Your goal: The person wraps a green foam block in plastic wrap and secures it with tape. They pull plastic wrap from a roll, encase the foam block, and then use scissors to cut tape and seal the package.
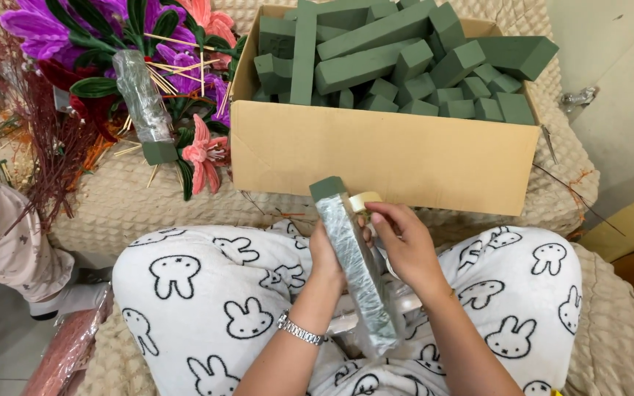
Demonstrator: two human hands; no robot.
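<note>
A long green foam block, wrapped partly in clear film, stands tilted over my lap. My left hand grips its side from the left. Closed around the block's right side is my right hand, which also holds a roll of pale tape near the block's bare top end. A watch sits on my left wrist.
A cardboard box full of several green foam blocks stands just ahead on a quilted beige cover. At the left lie artificial flowers, wooden sticks and another wrapped block. A person's leg shows at the far left.
</note>
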